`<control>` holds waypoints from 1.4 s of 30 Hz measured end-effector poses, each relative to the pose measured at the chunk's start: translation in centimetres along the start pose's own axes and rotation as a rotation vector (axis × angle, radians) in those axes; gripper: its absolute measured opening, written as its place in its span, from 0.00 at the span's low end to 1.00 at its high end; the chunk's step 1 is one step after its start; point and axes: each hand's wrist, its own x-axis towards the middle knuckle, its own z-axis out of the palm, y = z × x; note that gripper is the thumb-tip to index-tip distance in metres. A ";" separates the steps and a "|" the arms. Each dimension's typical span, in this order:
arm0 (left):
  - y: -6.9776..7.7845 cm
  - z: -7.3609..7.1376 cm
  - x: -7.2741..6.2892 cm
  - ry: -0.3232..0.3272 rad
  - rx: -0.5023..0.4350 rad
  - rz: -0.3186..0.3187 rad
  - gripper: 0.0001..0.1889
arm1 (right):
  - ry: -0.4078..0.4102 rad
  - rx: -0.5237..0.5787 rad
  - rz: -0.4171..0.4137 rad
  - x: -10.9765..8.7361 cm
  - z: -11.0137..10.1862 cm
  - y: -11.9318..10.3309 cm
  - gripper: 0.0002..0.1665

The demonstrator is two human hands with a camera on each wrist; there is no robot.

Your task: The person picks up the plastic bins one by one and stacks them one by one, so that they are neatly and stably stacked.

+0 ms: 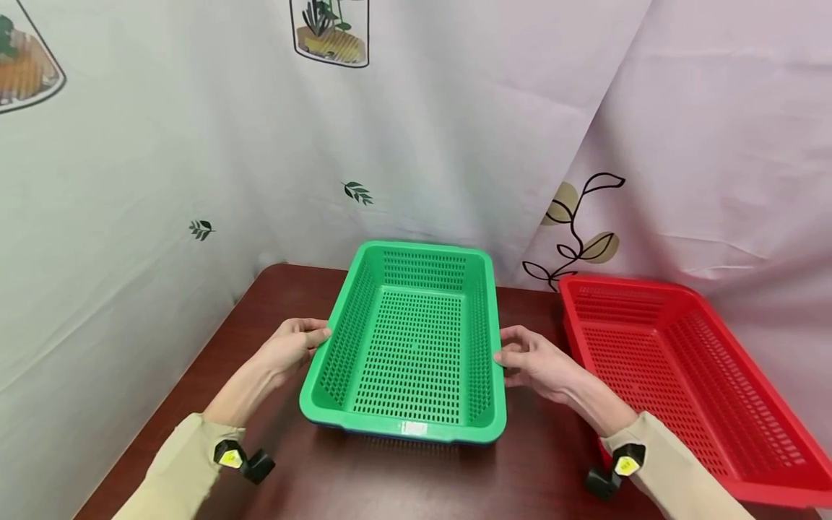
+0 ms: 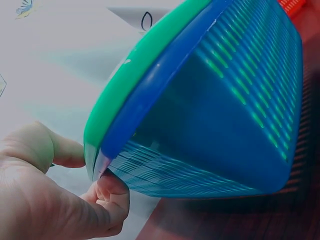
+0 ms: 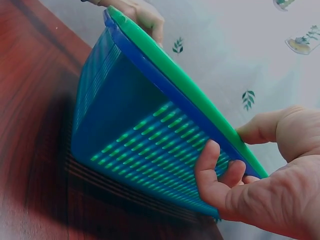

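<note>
A green plastic basket [image 1: 416,347] with slotted walls and floor sits nested inside a blue basket [image 2: 200,115], their rims stacked together. My left hand [image 1: 297,347] grips the left side of both rims, thumb on the green rim and fingers curled beneath the blue one, as the left wrist view shows. On the opposite side my right hand [image 1: 529,361] pinches the rims the same way, its fingertips [image 3: 212,150] against the blue wall. A dark shadow lies beneath the stack in the right wrist view. Inside the green basket only its bare slotted floor shows.
A larger red basket [image 1: 676,375] stands on the right of the dark reddish-brown table [image 1: 416,484], close by my right forearm. Behind and to the left hangs a pale curtain [image 1: 455,144] with printed plants and jars.
</note>
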 end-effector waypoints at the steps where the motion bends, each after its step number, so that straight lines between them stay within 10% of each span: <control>1: -0.1 0.2 0.1 0.003 -0.003 -0.002 0.22 | -0.003 -0.002 0.000 -0.1 -0.1 0.0 0.32; 42: -0.8 2.2 1.7 -0.005 0.089 -0.038 0.22 | 0.023 -0.049 0.048 -0.4 -2.1 0.9 0.30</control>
